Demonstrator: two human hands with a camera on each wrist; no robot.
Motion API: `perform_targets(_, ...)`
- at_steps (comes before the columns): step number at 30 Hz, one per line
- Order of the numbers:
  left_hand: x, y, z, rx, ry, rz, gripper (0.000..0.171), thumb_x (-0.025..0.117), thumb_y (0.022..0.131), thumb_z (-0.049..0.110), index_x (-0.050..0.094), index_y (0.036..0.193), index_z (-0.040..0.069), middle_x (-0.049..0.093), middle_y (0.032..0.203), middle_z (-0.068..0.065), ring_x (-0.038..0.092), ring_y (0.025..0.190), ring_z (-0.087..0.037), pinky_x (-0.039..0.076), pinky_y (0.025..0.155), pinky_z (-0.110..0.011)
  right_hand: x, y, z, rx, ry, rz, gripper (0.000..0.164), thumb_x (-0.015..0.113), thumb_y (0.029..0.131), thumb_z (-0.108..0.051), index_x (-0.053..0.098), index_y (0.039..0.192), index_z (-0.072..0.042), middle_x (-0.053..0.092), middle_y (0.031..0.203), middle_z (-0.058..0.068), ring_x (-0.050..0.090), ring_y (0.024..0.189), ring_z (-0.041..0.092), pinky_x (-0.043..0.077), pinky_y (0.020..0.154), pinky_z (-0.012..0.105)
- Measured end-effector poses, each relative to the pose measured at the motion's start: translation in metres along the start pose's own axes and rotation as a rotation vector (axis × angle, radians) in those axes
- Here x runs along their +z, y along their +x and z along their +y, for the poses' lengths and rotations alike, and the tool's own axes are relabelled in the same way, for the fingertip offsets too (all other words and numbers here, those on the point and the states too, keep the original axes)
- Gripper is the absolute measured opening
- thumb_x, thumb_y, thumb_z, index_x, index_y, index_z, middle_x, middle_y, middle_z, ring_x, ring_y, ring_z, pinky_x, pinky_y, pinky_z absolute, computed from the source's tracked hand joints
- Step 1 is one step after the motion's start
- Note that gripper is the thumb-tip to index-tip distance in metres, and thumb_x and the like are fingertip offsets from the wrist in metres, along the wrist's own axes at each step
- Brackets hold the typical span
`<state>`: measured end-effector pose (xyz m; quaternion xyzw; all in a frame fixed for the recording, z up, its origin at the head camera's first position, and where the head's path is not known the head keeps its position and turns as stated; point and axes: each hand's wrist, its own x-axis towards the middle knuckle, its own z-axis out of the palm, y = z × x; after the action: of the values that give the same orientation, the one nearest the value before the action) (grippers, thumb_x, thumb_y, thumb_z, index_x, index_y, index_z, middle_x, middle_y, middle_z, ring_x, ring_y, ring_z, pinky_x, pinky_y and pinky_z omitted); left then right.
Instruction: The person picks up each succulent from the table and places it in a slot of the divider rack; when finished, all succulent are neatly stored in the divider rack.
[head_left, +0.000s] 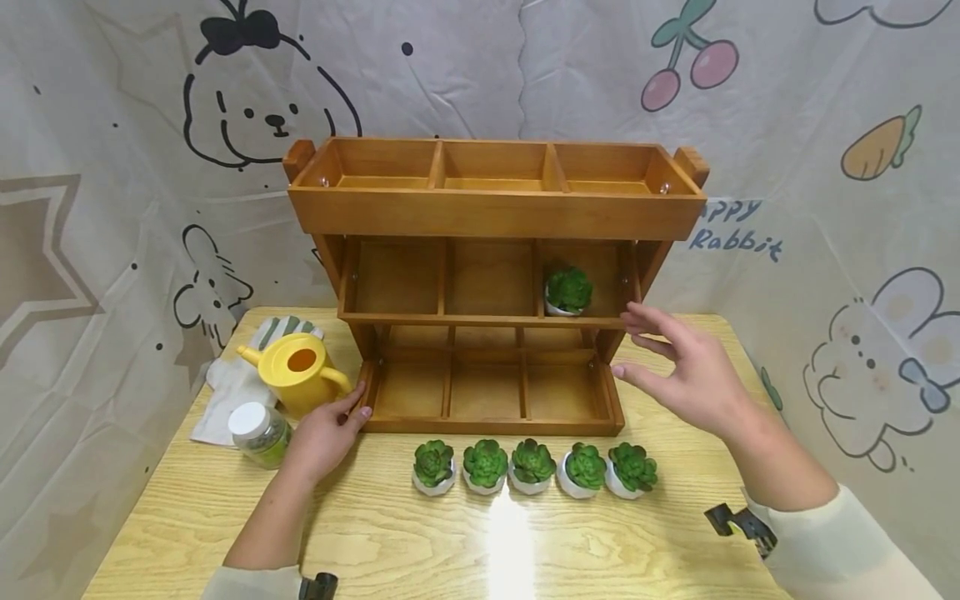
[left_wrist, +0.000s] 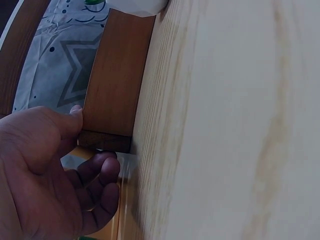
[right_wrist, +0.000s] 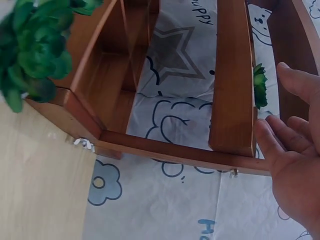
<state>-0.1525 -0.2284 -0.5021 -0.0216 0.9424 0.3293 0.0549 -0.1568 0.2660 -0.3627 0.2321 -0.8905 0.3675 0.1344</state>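
Observation:
A three-tier wooden shelf [head_left: 495,215] with divided trays stands on the table. At the bottom tier's left front corner, my left hand [head_left: 322,442] grips the wood; the left wrist view shows the thumb on one side of the board end [left_wrist: 112,90] and curled fingers on the other. Beside the right end of the middle tier, my right hand [head_left: 686,375] is raised with its fingers extended and holds nothing. One potted succulent [head_left: 568,290] sits in the middle tier's right compartment. Several more potted succulents [head_left: 532,463] stand in a row before the shelf.
Left of the shelf stand a yellow watering can [head_left: 296,375] and a white-lidded jar [head_left: 258,432], near a striped cloth [head_left: 219,402]. A printed fabric backdrop [head_left: 465,67] surrounds the wooden table [head_left: 405,546] at the back and sides.

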Motion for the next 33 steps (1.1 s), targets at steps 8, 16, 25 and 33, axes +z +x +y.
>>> perform_targets(8,-0.001,0.0,0.0,0.011,-0.008,0.004,0.054,0.057,0.107,0.043,0.048,0.156,0.022,0.061,0.142,-0.022,0.058,0.128,-0.045,0.045,0.102,-0.064,0.003,-0.016,0.006,0.038,-0.023,-0.001,0.077,0.088,0.084,-0.011,0.051,0.151,-0.005,0.066,0.135,0.014,0.071,0.113,0.033,0.048,0.093,0.01)
perform_targets(16,-0.001,0.0,0.001,0.01,-0.009,0.005,0.053,0.057,0.107,0.042,0.048,0.156,0.022,0.06,0.143,-0.022,0.056,0.13,-0.046,0.044,0.103,-0.064,0.008,-0.032,0.014,0.008,-0.035,0.009,0.077,0.09,0.081,-0.008,0.053,0.15,-0.005,0.07,0.13,0.014,0.073,0.106,0.033,0.047,0.096,0.01)
perform_targets(25,-0.001,-0.001,0.0,0.023,-0.001,0.005,0.053,0.057,0.107,0.041,0.049,0.156,0.021,0.059,0.143,-0.023,0.056,0.13,-0.047,0.044,0.103,-0.064,0.017,-0.054,0.026,0.053,-0.08,-0.026,0.079,0.091,0.082,-0.016,0.053,0.151,-0.009,0.071,0.131,0.008,0.072,0.108,0.03,0.041,0.098,0.006)
perform_targets(33,-0.001,0.001,-0.001,0.024,-0.005,0.007,0.053,0.057,0.107,0.041,0.049,0.156,0.021,0.057,0.145,-0.022,0.054,0.132,-0.047,0.044,0.104,-0.065,0.024,-0.073,0.035,0.1,-0.074,-0.061,0.077,0.09,0.084,-0.022,0.053,0.151,-0.012,0.071,0.129,0.005,0.071,0.107,0.03,0.041,0.098,0.007)
